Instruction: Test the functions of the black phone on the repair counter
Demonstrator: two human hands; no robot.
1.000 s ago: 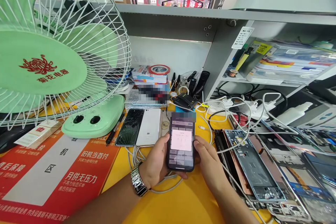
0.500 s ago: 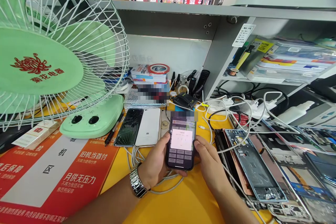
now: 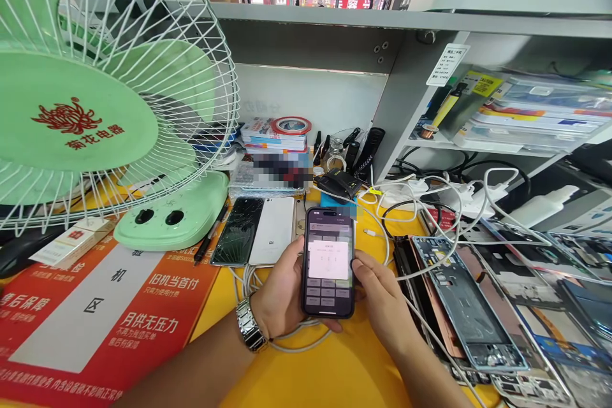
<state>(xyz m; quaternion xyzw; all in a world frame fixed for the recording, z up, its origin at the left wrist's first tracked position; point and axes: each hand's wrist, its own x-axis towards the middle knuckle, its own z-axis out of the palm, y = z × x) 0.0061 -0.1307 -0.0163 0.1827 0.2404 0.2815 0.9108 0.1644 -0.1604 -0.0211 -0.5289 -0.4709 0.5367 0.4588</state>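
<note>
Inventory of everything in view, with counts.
desk fan: 1, mint green, left of bench
smartphone: 1, black, held in both hands
white phone: 1, white, on bench behind smartphone
cracked phone: 1, black, beside white phone
printed sign: 1, red and white, front left of bench
opened phone frames: several, silver-blue, right of bench
charging cables: several, white, behind frames
shelf: 1, grey, above bench
bench top: 1, yellow, under everything
wristwatch: 1, silver, left wrist
left hand: 1, on smartphone's left edge
right hand: 1, on smartphone's right edge

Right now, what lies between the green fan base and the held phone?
The head view shows a black pen, a cracked black phone and a white Mi phone, side by side.
</note>
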